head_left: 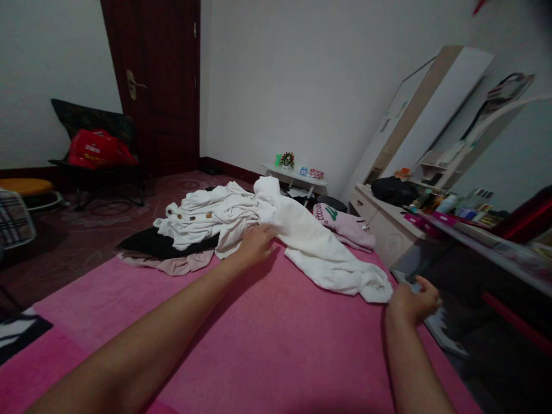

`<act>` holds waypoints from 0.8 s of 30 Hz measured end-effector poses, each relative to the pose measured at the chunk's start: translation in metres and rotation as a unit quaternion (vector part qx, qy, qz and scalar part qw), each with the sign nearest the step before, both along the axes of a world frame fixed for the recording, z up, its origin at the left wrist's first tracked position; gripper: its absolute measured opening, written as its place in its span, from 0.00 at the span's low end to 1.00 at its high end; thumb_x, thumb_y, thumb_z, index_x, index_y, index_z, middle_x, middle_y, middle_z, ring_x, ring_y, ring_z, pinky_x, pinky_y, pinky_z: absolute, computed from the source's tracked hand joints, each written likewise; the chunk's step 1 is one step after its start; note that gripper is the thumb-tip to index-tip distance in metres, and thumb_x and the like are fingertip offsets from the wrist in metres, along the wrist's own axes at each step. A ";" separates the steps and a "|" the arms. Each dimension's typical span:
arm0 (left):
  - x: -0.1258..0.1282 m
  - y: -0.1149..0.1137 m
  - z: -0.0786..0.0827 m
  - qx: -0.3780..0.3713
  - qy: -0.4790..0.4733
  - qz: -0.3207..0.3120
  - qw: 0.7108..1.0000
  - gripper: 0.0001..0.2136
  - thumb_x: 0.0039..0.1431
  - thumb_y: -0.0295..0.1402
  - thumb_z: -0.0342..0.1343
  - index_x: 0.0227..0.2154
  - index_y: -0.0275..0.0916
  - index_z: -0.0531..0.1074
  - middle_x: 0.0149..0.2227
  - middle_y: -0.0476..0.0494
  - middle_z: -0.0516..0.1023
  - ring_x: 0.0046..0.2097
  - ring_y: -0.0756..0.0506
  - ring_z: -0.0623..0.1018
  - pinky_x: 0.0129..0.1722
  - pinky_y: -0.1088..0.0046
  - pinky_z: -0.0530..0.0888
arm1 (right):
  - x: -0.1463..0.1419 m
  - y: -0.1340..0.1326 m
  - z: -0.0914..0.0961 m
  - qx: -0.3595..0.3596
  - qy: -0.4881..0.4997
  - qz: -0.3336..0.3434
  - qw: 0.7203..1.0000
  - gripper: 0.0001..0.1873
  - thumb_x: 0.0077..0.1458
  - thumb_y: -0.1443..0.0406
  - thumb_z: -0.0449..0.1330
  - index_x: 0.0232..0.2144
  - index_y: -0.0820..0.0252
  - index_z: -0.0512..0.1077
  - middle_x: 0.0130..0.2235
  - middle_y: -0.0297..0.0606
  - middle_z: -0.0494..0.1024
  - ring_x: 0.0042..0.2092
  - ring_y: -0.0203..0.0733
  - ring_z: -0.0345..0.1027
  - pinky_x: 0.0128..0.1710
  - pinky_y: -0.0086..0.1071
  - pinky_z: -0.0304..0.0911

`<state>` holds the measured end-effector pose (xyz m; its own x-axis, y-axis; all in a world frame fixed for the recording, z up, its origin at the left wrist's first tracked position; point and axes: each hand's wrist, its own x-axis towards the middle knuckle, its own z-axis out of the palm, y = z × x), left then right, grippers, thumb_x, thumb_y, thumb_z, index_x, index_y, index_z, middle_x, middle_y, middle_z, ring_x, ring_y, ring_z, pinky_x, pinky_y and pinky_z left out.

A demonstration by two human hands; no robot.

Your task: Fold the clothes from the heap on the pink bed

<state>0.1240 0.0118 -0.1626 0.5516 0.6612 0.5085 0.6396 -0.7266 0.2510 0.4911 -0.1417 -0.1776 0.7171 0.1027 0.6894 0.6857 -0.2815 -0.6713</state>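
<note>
A white garment [302, 236] lies stretched across a pink bed cover [259, 333]. My left hand [255, 244] reaches far forward and grips the garment near its middle, fingers closed on the cloth. My right hand [411, 302] pinches the garment's near end at the bed's right edge. Behind it lies a crumpled white buttoned garment [202, 215] on top of a black cloth [159, 244] and a beige cloth [172, 264]. A pale pink top with green lettering [345, 224] lies at the far right of the bed.
A dressing table [388, 224] with a mirror and several bottles stands right of the bed. A small white table [295, 175] holds trinkets by the far wall. A dark chair with a red bag [97, 149] stands beside a brown door [159, 86]. An orange stool [26, 187] is at left.
</note>
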 end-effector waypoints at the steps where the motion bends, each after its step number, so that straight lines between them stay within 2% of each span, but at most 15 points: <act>1: 0.002 0.000 -0.005 0.000 -0.003 0.003 1.000 0.17 0.57 0.33 0.54 0.50 0.40 0.71 0.52 0.37 0.71 0.51 0.40 0.71 0.51 0.63 0.68 | -0.005 0.001 0.003 0.018 -0.025 -0.013 0.999 0.25 0.43 0.67 0.51 0.45 0.68 0.70 0.47 0.57 0.71 0.50 0.58 0.64 0.49 0.49 0.59; 2: 0.003 0.000 -0.009 -0.001 -0.002 0.006 1.000 0.18 0.57 0.33 0.54 0.51 0.40 0.71 0.53 0.36 0.70 0.52 0.39 0.71 0.52 0.62 0.67 | -0.015 0.005 0.007 0.037 -0.043 -0.004 0.998 0.22 0.43 0.68 0.51 0.43 0.67 0.71 0.46 0.55 0.71 0.51 0.56 0.63 0.52 0.48 0.57; 3: 0.004 0.000 -0.013 -0.003 -0.001 0.008 1.000 0.18 0.58 0.32 0.53 0.52 0.39 0.70 0.53 0.35 0.70 0.53 0.38 0.70 0.52 0.61 0.67 | -0.029 0.011 0.009 0.047 -0.061 0.038 0.996 0.20 0.43 0.69 0.51 0.40 0.65 0.73 0.45 0.52 0.72 0.51 0.53 0.63 0.54 0.45 0.57; 4: 0.003 0.001 -0.015 -0.005 -0.001 0.006 1.000 0.18 0.58 0.31 0.53 0.52 0.39 0.70 0.54 0.35 0.69 0.54 0.38 0.70 0.53 0.60 0.67 | -0.047 0.019 0.011 0.034 -0.082 0.111 0.990 0.18 0.44 0.70 0.51 0.38 0.64 0.73 0.44 0.50 0.72 0.51 0.51 0.64 0.54 0.43 0.57; 6: 0.002 0.003 -0.017 -0.014 -0.001 0.004 1.000 0.17 0.57 0.29 0.53 0.51 0.40 0.70 0.55 0.36 0.69 0.54 0.39 0.70 0.53 0.60 0.67 | -0.084 0.037 0.007 -0.027 -0.081 0.254 0.963 0.15 0.47 0.69 0.51 0.35 0.62 0.74 0.46 0.48 0.71 0.47 0.46 0.66 0.50 0.39 0.61; 8: -0.001 0.005 -0.016 -0.020 -0.002 0.009 1.000 0.18 0.56 0.27 0.54 0.50 0.40 0.70 0.56 0.36 0.68 0.54 0.39 0.70 0.54 0.61 0.67 | -0.120 0.051 -0.006 -0.139 -0.047 0.367 0.919 0.16 0.50 0.67 0.52 0.39 0.61 0.74 0.56 0.48 0.63 0.41 0.41 0.69 0.42 0.35 0.66; 10: -0.003 0.006 -0.016 -0.020 -0.006 0.022 1.000 0.20 0.55 0.26 0.53 0.52 0.39 0.69 0.58 0.35 0.65 0.56 0.39 0.69 0.55 0.61 0.67 | -0.148 0.057 -0.022 -0.260 -0.064 0.403 0.875 0.21 0.49 0.66 0.56 0.48 0.58 0.71 0.61 0.47 0.58 0.42 0.41 0.69 0.43 0.36 0.66; 13: -0.003 0.008 -0.020 -0.021 -0.011 0.038 0.999 0.22 0.56 0.26 0.53 0.56 0.40 0.65 0.62 0.35 0.58 0.59 0.38 0.65 0.56 0.61 0.66 | -0.169 0.055 -0.038 -0.370 -0.138 0.374 0.839 0.28 0.51 0.67 0.57 0.56 0.58 0.66 0.56 0.47 0.67 0.50 0.48 0.66 0.51 0.38 0.60; 17: -0.002 0.010 -0.029 -0.019 -0.013 0.017 1.000 0.25 0.58 0.27 0.52 0.59 0.41 0.60 0.65 0.35 0.50 0.61 0.38 0.63 0.57 0.63 0.65 | -0.162 0.051 -0.029 -0.417 -0.150 0.332 0.833 0.25 0.50 0.74 0.51 0.50 0.59 0.71 0.48 0.45 0.75 0.46 0.44 0.69 0.44 0.32 0.59; 20: -0.003 0.014 -0.036 -0.019 -0.009 0.007 1.000 0.28 0.58 0.26 0.51 0.61 0.43 0.55 0.67 0.36 0.46 0.62 0.39 0.63 0.57 0.63 0.65 | -0.131 0.045 -0.012 -0.443 -0.076 0.348 0.823 0.17 0.46 0.74 0.51 0.33 0.58 0.77 0.36 0.40 0.79 0.38 0.42 0.71 0.34 0.29 0.56; 22: -0.005 0.017 -0.040 -0.021 -0.005 0.007 1.000 0.29 0.58 0.25 0.51 0.62 0.43 0.54 0.67 0.35 0.45 0.62 0.39 0.63 0.58 0.63 0.65 | -0.102 0.038 -0.001 -0.466 -0.007 0.364 0.806 0.12 0.42 0.74 0.52 0.20 0.59 0.74 0.24 0.37 0.77 0.29 0.39 0.68 0.26 0.29 0.51; 24: -0.005 0.021 -0.045 -0.034 0.009 0.004 0.999 0.29 0.57 0.25 0.51 0.62 0.42 0.53 0.66 0.35 0.49 0.61 0.40 0.64 0.57 0.63 0.65 | -0.074 0.030 0.009 -0.477 0.031 0.366 0.798 0.12 0.39 0.74 0.51 0.13 0.59 0.70 0.18 0.35 0.72 0.22 0.37 0.63 0.23 0.29 0.47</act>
<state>0.1185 0.0329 -0.2076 0.5547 0.6978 0.4532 0.6496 -0.7036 0.2881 0.4175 -0.1114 -0.1685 0.2535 0.9673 0.0120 0.8749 -0.2239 -0.4295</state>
